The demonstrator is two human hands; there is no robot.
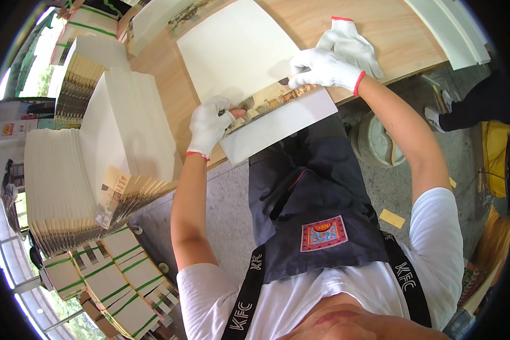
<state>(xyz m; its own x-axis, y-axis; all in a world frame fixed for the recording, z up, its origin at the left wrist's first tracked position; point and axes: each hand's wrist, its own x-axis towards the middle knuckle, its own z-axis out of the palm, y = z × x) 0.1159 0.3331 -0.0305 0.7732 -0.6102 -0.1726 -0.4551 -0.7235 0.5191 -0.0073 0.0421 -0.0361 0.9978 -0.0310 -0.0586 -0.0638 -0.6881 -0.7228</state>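
Observation:
A large white sheet [241,48] lies on the wooden table in front of me, with a brown printed picture strip [283,96] along its near side. A plain white flap [283,126] reaches past the table's near edge. My left hand [208,122], in a white knit glove with bare fingertips showing, is closed at the strip's left end. At the strip's right end, my right hand [323,69], gloved in white with a red cuff, has its fingers bent and pressed onto it. What lies under the fingers is partly hidden. Beyond this hand rests a loose white glove [351,45].
Tall stacks of white printed sheets [124,122] stand at my left. Bundles tied with green straps [110,277] sit lower left. A round bucket [374,139] is on the floor to the right. Another person's legs [476,107] show at far right.

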